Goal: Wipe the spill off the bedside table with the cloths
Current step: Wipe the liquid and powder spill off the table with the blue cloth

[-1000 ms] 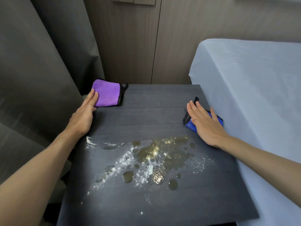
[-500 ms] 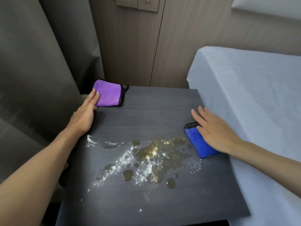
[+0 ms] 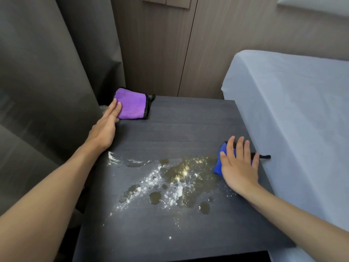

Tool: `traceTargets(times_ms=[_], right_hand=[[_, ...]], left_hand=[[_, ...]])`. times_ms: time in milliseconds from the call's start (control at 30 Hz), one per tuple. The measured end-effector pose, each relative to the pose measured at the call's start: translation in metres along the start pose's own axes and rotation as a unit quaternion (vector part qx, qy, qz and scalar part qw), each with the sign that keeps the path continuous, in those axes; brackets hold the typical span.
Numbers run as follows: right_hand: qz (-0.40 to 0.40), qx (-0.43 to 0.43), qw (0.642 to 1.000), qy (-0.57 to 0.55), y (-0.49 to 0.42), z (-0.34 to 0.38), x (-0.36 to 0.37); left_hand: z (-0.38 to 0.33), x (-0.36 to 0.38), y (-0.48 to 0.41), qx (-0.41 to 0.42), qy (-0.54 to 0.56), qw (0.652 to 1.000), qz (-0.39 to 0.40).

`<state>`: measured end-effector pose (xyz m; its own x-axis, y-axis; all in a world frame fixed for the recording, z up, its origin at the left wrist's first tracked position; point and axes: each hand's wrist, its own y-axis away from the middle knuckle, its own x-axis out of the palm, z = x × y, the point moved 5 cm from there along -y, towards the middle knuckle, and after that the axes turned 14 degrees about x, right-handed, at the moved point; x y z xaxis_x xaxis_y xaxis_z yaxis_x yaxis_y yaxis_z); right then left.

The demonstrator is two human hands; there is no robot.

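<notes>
A dark grey bedside table (image 3: 188, 118) carries a spill (image 3: 170, 180) of brownish liquid and white powder across its middle. A folded purple cloth (image 3: 133, 105) lies at the back left corner; my left hand (image 3: 105, 127) lies flat with its fingertips on the cloth's near left edge. A blue cloth (image 3: 219, 163) sits at the spill's right edge, mostly hidden under my right hand (image 3: 238, 165), which presses on it with straight, spread fingers. The blue cloth's black loop (image 3: 264, 156) pokes out to the right.
A bed with a pale blue sheet (image 3: 292, 110) borders the table on the right. Grey curtains (image 3: 47, 72) hang at the left. A wood-panel wall (image 3: 160, 53) with a socket plate (image 3: 166, 1) stands behind the table.
My right hand has shifted onto the blue cloth and covers most of it, at the spill's right edge. The left hand stays at the purple cloth. The camera tilted a little.
</notes>
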<state>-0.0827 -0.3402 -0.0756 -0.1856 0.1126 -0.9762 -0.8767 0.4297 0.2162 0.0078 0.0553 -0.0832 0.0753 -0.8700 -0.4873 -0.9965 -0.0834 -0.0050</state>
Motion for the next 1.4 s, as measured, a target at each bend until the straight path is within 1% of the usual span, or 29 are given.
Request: traceTargets(times_ms=[33,67,100,133,167,200,233,267,300,400,567,633,733,900,1000,1233,1400], right_hand=[[0.03,0.012,0.999,-0.009,-0.001,0.003,-0.002],[0.048,0.006,0.999,-0.01,-0.003,0.004,-0.005],[0.037,-0.019,0.999,0.003,-0.006,0.002,-0.01],[0.002,-0.068,0.997,0.021,-0.01,-0.001,-0.016],[-0.042,-0.135,0.989,0.035,-0.011,-0.005,-0.022],[-0.068,-0.2,0.976,0.046,-0.011,-0.009,-0.026],[-0.069,-0.253,0.963,0.061,-0.01,-0.012,-0.026],[-0.058,-0.286,0.954,0.07,-0.009,-0.014,-0.024],[-0.047,-0.297,0.951,0.071,-0.008,-0.015,-0.021],[-0.059,-0.26,0.963,0.05,-0.004,-0.011,-0.014],[-0.097,-0.126,0.987,0.036,0.01,0.005,0.0],[-0.089,-0.067,0.993,0.026,0.015,0.014,0.003],[-0.082,0.007,0.997,0.012,0.025,0.032,0.004],[-0.078,0.08,0.994,-0.01,0.046,0.073,0.009],[-0.075,0.091,0.992,-0.036,0.059,0.101,0.012],[-0.075,0.061,0.993,-0.075,0.082,0.167,0.021],[-0.073,0.027,0.992,-0.102,0.095,0.207,0.024]], left_hand=[[0.0,0.0,0.0,0.001,-0.001,1.0,0.0],[0.0,0.001,0.001,0.001,-0.003,1.0,0.002],[0.0,0.001,0.001,0.0,-0.005,1.0,0.002],[0.0,0.0,0.001,-0.002,-0.003,1.0,0.0],[0.0,0.0,0.0,-0.004,0.002,1.0,-0.001],[0.0,-0.001,0.0,-0.005,0.005,1.0,-0.003],[0.001,-0.002,0.0,-0.005,0.006,1.0,-0.004],[0.002,-0.002,0.0,-0.003,0.005,1.0,-0.003],[0.001,-0.002,0.0,-0.002,0.004,1.0,-0.002],[0.0,0.0,0.0,-0.001,0.016,1.0,-0.001],[0.001,-0.001,-0.001,-0.008,0.038,0.999,-0.006],[0.001,-0.001,-0.001,-0.003,0.042,0.999,-0.003],[0.001,0.001,-0.001,0.002,0.041,0.999,0.003],[0.0,0.001,-0.001,0.006,0.032,0.999,0.003],[0.001,0.001,0.0,0.005,0.026,1.0,0.0],[-0.004,0.001,0.004,-0.016,0.014,1.0,0.003],[-0.001,-0.002,0.0,-0.012,0.002,0.999,0.044]])
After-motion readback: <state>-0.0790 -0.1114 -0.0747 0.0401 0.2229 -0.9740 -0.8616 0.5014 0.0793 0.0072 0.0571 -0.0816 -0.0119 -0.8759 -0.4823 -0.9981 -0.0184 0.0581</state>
